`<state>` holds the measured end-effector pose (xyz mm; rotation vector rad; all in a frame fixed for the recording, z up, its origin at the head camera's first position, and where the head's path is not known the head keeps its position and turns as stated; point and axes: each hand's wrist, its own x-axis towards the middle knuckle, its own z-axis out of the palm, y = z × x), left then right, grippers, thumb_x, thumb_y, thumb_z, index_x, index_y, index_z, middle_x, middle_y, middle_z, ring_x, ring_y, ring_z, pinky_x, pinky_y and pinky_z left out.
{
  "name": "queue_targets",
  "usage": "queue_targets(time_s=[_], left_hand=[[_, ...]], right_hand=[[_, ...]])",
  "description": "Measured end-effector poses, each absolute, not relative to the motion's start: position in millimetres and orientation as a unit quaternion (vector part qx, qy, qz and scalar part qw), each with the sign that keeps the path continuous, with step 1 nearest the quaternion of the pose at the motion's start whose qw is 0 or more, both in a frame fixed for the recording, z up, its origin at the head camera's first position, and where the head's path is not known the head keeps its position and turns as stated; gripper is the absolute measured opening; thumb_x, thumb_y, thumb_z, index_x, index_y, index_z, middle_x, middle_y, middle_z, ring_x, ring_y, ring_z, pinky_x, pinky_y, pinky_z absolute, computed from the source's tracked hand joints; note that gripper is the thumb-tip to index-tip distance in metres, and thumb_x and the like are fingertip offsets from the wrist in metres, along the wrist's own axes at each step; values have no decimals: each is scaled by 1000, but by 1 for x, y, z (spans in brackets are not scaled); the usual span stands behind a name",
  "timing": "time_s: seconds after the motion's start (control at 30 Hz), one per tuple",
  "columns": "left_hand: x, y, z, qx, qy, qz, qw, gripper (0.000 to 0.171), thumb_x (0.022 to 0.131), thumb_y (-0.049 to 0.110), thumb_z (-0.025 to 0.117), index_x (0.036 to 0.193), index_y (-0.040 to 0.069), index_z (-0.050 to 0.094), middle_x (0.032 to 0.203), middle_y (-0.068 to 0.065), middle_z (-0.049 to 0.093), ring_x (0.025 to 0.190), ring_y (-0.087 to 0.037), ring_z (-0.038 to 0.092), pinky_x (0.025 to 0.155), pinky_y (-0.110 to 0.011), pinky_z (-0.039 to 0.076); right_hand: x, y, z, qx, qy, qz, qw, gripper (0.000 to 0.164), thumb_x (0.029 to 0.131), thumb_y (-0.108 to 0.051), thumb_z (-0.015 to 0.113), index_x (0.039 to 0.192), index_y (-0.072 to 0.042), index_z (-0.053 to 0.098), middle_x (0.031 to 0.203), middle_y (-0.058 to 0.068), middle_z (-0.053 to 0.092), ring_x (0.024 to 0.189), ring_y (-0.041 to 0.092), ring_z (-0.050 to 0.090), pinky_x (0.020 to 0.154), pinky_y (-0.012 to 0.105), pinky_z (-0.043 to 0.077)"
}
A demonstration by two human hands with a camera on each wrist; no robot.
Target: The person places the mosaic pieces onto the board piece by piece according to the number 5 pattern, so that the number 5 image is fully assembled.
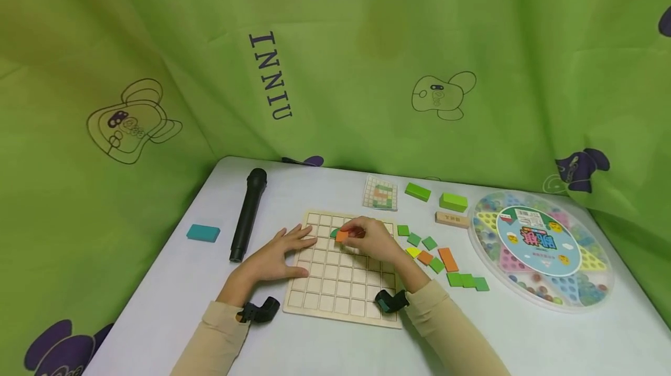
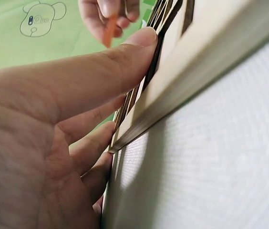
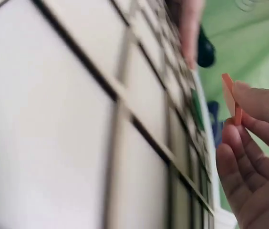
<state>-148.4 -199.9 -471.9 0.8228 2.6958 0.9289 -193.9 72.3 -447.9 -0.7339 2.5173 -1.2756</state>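
My right hand (image 1: 376,242) pinches a small orange square tile (image 1: 342,237) between thumb and fingers, above the upper part of a wooden grid board (image 1: 327,288). In the right wrist view the orange tile (image 3: 228,93) is held up off the board, seen nearly edge-on. Just left of it a green piece with a rounded edge (image 1: 334,233) lies on the grid. My left hand (image 1: 274,255) rests with spread fingers along the board's left side. The left wrist view shows its thumb (image 2: 141,38) on the board's raised rim.
Right of the board lie loose green tiles (image 1: 414,239), a yellow one (image 1: 413,252) and an orange rectangle (image 1: 448,259). Behind are a pattern card (image 1: 381,192) and green blocks (image 1: 453,202). A round marble game box (image 1: 540,248) stands far right; a black microphone (image 1: 249,213) and teal block (image 1: 203,233) lie left.
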Motion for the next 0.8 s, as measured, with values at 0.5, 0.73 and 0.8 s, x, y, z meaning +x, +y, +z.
queue_targets(time_s=[0.5,0.73,0.8], left_hand=[[-149,-200,-470,278,904,312,87,75,78,44,74,140,13,48,154,-8,30,145,-32,18,117,-56,9],[-149,-199,-472,277,904,313,84,74,78,44,74,140,14,48,155,-7,30,145,-31,18,117,-56,9],[-148,-199,-472,275,904,317,86,74,77,43,74,140,14,48,154,-8,30,145,-31,18,117,-56,8]], right_hand=[[-193,52,-457,-294,888,-340,99,22,83,-17,74,103,-10,69,92,-1,60,82,9,54,72,23,49],[-191,52,-457,-295,891,-331,95,26,81,-16,75,105,-8,68,96,1,59,85,11,56,76,25,50],[-190,54,-457,-294,889,-336,98,29,81,-18,75,107,-8,68,98,2,59,87,12,56,77,26,50]])
